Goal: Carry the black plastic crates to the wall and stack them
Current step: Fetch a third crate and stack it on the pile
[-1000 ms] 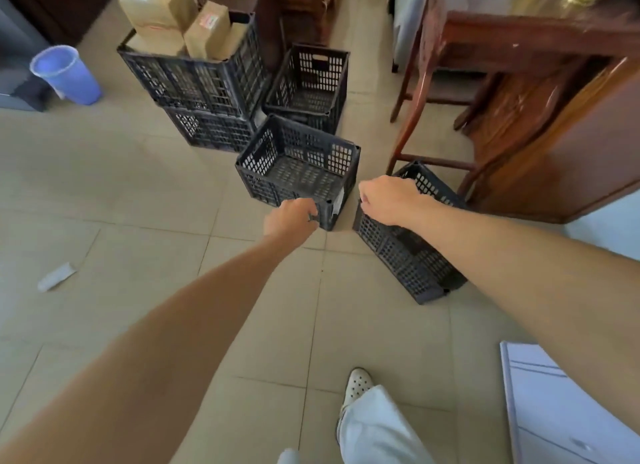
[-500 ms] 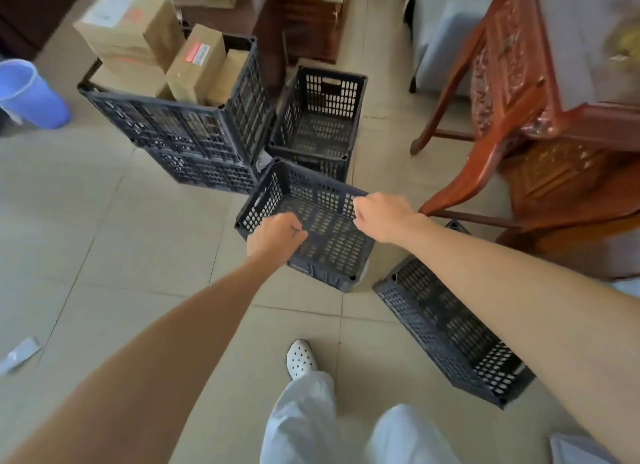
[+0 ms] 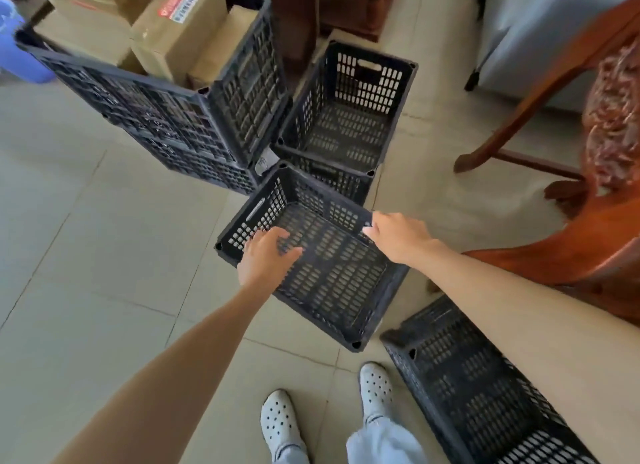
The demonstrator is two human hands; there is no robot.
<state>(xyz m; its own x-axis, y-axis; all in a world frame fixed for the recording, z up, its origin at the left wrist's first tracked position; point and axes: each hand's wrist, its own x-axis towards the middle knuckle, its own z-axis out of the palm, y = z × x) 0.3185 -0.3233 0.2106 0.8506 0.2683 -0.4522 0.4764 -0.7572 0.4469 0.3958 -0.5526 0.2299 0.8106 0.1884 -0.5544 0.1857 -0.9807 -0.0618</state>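
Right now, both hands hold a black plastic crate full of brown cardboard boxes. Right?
No: in the head view the black plastic crate held by left hand and right hand is empty; the brown cardboard boxes sit in the larger crate behind.

A brown cardboard box [image 3: 180, 30] standing in the large black plastic lattice crate [image 3: 249, 82] carries a rectangular label [image 3: 178, 6]. The label has a red band with white characters at one end, then a white field with rows of small dark print. All of it is too small and blurred to read. A second brown cardboard box [image 3: 83, 27] beside it shows a thin red printed strip [image 3: 85, 3] — unreadable too. At the near corner, where this crate sits on another black lattice crate [image 3: 207, 167], a white tag [image 3: 265, 162] bears faint grey marks — none legible.
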